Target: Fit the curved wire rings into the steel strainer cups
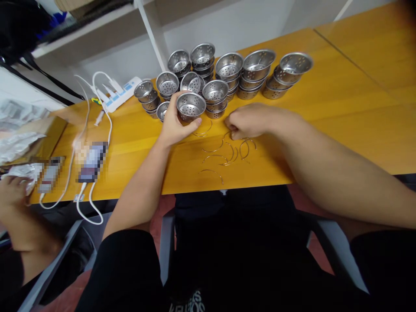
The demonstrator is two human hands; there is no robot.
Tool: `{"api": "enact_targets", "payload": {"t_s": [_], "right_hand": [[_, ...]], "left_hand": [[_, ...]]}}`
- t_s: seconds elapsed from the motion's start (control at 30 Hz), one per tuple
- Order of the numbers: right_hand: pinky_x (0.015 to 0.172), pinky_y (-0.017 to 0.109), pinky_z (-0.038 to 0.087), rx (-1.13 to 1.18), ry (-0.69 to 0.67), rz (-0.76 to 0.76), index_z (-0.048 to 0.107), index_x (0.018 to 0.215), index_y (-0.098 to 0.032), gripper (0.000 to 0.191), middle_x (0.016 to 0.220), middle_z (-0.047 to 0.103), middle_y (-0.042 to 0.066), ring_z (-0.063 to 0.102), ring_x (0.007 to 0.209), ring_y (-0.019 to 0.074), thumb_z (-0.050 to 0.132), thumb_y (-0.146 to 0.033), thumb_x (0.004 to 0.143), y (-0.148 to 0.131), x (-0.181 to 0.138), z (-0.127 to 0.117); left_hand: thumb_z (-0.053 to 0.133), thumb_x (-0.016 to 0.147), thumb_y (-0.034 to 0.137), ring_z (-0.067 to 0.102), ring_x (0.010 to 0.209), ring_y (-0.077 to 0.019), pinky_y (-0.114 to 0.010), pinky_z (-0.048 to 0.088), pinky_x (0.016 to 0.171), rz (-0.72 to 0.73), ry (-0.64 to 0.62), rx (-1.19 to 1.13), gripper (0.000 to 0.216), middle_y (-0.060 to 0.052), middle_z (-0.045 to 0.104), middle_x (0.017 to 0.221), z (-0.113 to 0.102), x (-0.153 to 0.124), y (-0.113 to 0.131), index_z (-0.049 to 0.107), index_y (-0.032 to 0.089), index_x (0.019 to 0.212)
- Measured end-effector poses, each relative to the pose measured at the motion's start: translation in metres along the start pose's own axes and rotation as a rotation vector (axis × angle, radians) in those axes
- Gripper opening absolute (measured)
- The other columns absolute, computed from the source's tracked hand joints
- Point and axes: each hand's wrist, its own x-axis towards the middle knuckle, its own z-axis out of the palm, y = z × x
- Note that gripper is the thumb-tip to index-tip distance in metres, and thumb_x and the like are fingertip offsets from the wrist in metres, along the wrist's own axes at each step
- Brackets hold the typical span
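My left hand (177,125) grips a perforated metal cup (191,106) from its left side, thumb along the lower front, the cup's opening facing up toward me. My right hand (245,121) is closed low over the table, to the right of the cup. Its fingertips point down beside thin curved wires (232,151), and whatever they may hold is hidden. Several of these wires lie loose on the wood between my forearms. Right behind my hands stand stacks of similar perforated cups (217,92).
A taller row of cup stacks (256,65) runs along the back of the wooden table (341,108). To the left are a white power strip (121,95), a phone (93,161) on a cable, and another phone (51,175). Another person's hand (13,190) rests at the far left.
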Motion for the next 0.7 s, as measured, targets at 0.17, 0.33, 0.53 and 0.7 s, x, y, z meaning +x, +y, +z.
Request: {"api": "enact_targets", "payload": {"t_s": [0.17, 0.33, 0.53, 0.7], "right_hand": [[0.078, 0.043, 0.048, 0.258, 0.183, -0.105, 0.07, 0.099, -0.026, 0.016, 0.093, 0.08, 0.005, 0.066, 0.08, 0.0241, 0.081, -0.015, 0.102, 0.006, -0.001, 0.002], [0.088, 0.044, 0.058, 0.657, 0.412, -0.245, 0.077, 0.121, -0.026, 0.036, 0.102, 0.081, 0.004, 0.071, 0.085, 0.0257, 0.078, -0.011, 0.088, 0.016, 0.007, 0.013], [0.094, 0.053, 0.064, 0.692, 0.738, -0.269, 0.085, 0.111, -0.028, 0.011, 0.108, 0.083, 0.011, 0.078, 0.094, 0.0331, 0.082, -0.038, 0.113, 0.021, 0.011, 0.022], [0.093, 0.058, 0.071, 0.831, 0.848, -0.183, 0.091, 0.124, -0.037, 0.044, 0.116, 0.09, 0.013, 0.084, 0.114, 0.0429, 0.089, -0.079, 0.115, 0.016, 0.01, 0.022]], "left_hand": [[0.091, 0.096, 0.106, 0.084, 0.152, -0.0419, -0.066, 0.068, 0.14, -0.027, 0.021, 0.02, 0.113, -0.013, 0.078, 0.163, -0.003, 0.0, 0.0, 0.056, 0.04, 0.179], [0.092, 0.091, 0.111, 0.086, 0.147, -0.0411, -0.066, 0.071, 0.136, -0.016, 0.052, 0.014, 0.117, -0.013, 0.079, 0.16, -0.002, 0.001, -0.001, 0.057, 0.038, 0.175], [0.09, 0.091, 0.112, 0.084, 0.153, -0.0416, -0.068, 0.069, 0.138, -0.07, 0.023, 0.003, 0.122, -0.013, 0.076, 0.162, -0.001, 0.0, -0.009, 0.049, 0.04, 0.181], [0.092, 0.096, 0.103, 0.083, 0.159, -0.0447, -0.071, 0.069, 0.139, -0.042, 0.021, -0.028, 0.115, -0.015, 0.074, 0.168, -0.002, -0.001, -0.017, 0.05, 0.041, 0.183]]}}
